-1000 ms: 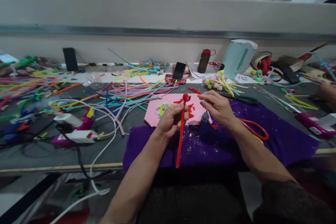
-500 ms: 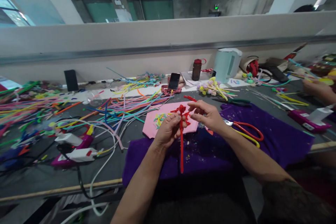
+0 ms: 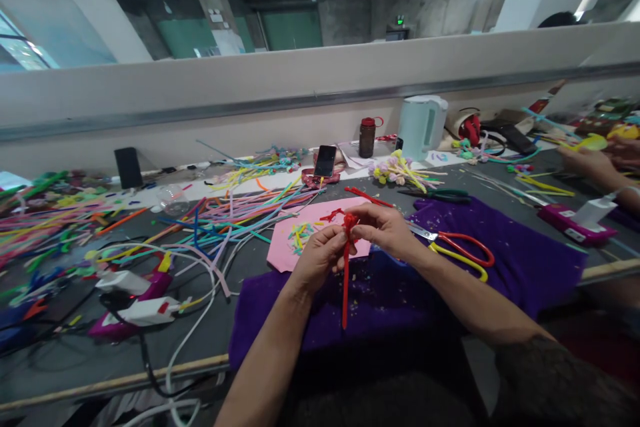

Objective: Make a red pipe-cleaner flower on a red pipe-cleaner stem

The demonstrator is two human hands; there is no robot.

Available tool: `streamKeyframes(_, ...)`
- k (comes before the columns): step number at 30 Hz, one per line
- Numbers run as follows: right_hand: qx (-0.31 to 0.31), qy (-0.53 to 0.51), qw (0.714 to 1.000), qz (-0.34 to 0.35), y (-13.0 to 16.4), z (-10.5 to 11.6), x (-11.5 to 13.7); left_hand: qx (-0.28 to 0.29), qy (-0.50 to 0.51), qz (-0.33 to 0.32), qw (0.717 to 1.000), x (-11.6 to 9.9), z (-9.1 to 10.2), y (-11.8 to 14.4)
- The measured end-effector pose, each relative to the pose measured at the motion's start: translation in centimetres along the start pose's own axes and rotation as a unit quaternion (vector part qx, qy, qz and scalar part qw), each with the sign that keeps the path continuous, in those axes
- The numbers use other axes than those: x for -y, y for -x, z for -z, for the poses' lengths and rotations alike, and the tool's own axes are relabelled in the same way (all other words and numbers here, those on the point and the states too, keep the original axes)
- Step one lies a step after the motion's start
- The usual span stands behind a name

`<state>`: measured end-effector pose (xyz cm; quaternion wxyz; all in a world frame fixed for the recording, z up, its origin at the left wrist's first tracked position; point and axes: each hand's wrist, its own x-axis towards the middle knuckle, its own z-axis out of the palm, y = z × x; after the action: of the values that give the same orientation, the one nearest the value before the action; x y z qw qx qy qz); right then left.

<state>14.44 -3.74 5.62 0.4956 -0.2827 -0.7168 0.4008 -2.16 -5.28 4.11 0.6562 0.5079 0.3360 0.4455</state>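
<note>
My left hand pinches a red pipe-cleaner flower just under its head, and the straight red stem hangs down between the fingers. My right hand is closed with thumb and fingertips at the flower's head, gripping its red loops. Behind the hands lies a pink sheet holding short yellow and green pipe-cleaner bits and a few red pieces. Beneath my forearms spreads a purple cloth dotted with scraps. Scissors with red and yellow handles rest on it at the right.
Long colored pipe cleaners cover the left side, near charging plugs and cables. Farther back are a phone, a brown bottle, a pale kettle, finished flowers and pliers. Another person's hand works at right.
My right hand has come in from beside the flower and closed on its head. My left hand keeps hold below. The whole view has shifted slightly.
</note>
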Motion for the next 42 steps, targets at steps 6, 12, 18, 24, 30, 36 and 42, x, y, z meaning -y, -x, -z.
streamKeyframes(6, 0.013, 0.0, 1.0, 0.006, -0.04, -0.05, 0.17, -0.002, 0.002, 0.004, 1.0, 0.05, 0.07, 0.0)
streamKeyframes(12, -0.004, 0.057, 0.998, 0.015, -0.1, 0.41, 0.01, -0.042, -0.011, 0.012, 0.999, -0.15, -0.04, -0.03)
streamKeyframes(18, -0.126, 0.096, 0.986, 0.055, -0.28, 0.51, -0.62, -0.072, -0.006, 0.017, 0.997, -0.44, -0.44, 0.09)
streamKeyframes(24, -0.128, 0.159, 0.971, 0.125, -0.22, 0.28, -0.51, -0.08, -0.015, 0.016, 0.997, -0.46, -0.44, 0.07)
streamKeyframes(30, -0.109, 0.17, 0.971, 0.131, -0.18, 0.18, -0.32, -0.069, -0.016, 0.016, 0.997, -0.41, -0.31, 0.02)
streamKeyframes(36, -0.103, 0.175, 0.97, 0.133, -0.16, 0.2, -0.29, -0.071, -0.028, 0.019, 0.997, -0.52, -0.4, 0.04)
streamKeyframes(42, -0.106, 0.176, 0.969, 0.135, -0.17, 0.14, -0.31, -0.063, -0.03, 0.016, 0.997, -0.42, -0.21, -0.05)
